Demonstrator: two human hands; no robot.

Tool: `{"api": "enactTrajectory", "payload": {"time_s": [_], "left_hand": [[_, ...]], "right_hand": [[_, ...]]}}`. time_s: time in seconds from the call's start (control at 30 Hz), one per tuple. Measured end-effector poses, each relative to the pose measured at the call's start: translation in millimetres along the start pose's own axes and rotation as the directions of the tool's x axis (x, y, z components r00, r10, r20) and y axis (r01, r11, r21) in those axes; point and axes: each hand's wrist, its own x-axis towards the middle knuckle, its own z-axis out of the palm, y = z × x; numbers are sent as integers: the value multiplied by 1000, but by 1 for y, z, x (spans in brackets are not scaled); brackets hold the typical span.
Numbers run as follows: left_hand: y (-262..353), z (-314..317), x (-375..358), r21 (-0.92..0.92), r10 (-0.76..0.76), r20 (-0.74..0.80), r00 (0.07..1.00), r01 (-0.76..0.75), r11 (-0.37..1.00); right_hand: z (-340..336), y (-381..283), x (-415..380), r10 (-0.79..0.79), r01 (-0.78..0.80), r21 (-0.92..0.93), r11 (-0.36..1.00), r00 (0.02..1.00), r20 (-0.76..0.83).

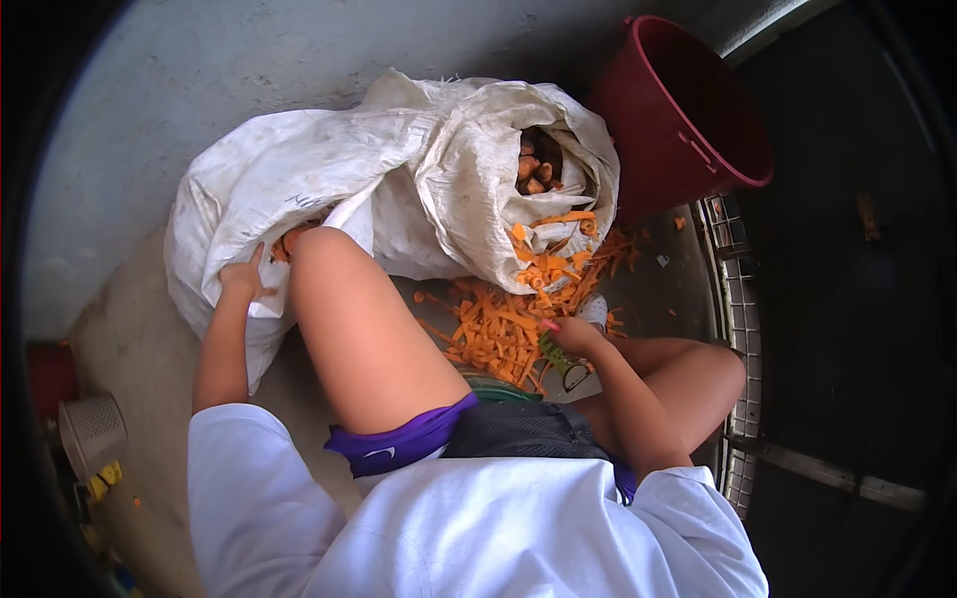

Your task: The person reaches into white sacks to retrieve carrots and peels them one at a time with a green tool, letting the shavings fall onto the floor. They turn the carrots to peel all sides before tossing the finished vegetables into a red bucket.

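Observation:
My left hand (pixel 242 277) is at the open mouth of a white woven sack (pixel 214 194), its fingers gripping the edge of the cloth. Orange carrots (pixel 288 242) show inside that opening, partly hidden by my knee. My right hand (pixel 573 337) is closed around a green peeler (pixel 558 361), whose looped end points down towards my lap. Just beyond it, a heap of orange carrot peelings (pixel 495 329) covers the floor. A second white sack (pixel 469 189) lies with its rolled mouth open, showing unpeeled carrots (pixel 536 169) inside and peelings over its lower rim.
A tall dark red bucket (pixel 648 130) stands at the back right, beside the second sack. A wire grille (pixel 743 309) runs along the right. Behind the sacks is a grey wall (pixel 229 80). A beige perforated basket (pixel 93 434) sits at the far left.

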Motion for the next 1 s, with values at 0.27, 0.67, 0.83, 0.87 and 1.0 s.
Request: {"api": "enactTrajectory", "payload": {"time_s": [0.27,0.67,0.83,0.87,1.0], "left_hand": [[11,3,4,122,39,-128,991,-24,992],[61,58,159,-144,293,-532,795,-426,893],[70,27,110,-242,175,-461,870,-313,918],[71,21,103,-258,161,-435,886,-294,920],[71,-2,72,-333,61,-327,943,-176,926]], "right_hand": [[8,11,7,3,-3,-53,999,1000,-5],[8,12,3,-4,0,-46,999,997,-73],[10,13,-1,59,-62,-38,997,997,-58],[14,16,3,61,-63,-42,997,997,-48],[17,16,10,41,-43,-83,996,999,-23]]}}
